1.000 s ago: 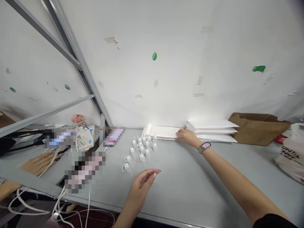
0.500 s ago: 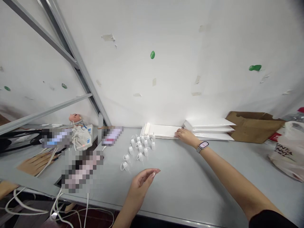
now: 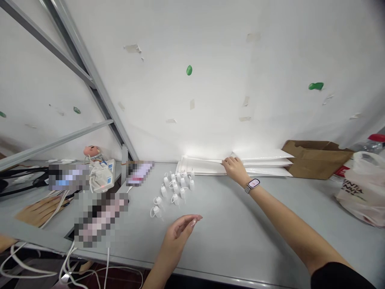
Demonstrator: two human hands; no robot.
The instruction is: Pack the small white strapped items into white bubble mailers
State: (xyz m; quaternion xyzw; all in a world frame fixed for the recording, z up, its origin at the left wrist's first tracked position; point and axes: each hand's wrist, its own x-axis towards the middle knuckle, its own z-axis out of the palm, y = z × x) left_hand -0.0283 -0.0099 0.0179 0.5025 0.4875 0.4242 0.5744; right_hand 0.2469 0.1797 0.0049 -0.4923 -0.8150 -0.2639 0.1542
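Observation:
My right hand [image 3: 235, 169], with a watch on the wrist, reaches to the back of the grey table [image 3: 240, 228]. Its fingers pinch the top white sheet of a flat stack of white mailers [image 3: 201, 165] and lift that edge a little. A second stack of white mailers [image 3: 266, 161] lies just right of it. My left hand [image 3: 180, 233] hovers over the near part of the table, fingers loosely curled and apart, holding nothing. Several small white bottles with looped caps [image 3: 174, 188] stand between the two hands.
A brown cardboard box [image 3: 315, 158] sits at the back right, beside a white plastic bag [image 3: 362, 184] and a red-capped bottle [image 3: 373, 142]. On the left are a white power strip [image 3: 100, 176], cables [image 3: 69, 265] and a slanted grey metal frame [image 3: 90, 76].
My right hand has taken the edge of the top sheet and raised it slightly. The left hand has stayed in place. The view has shifted a little to the right.

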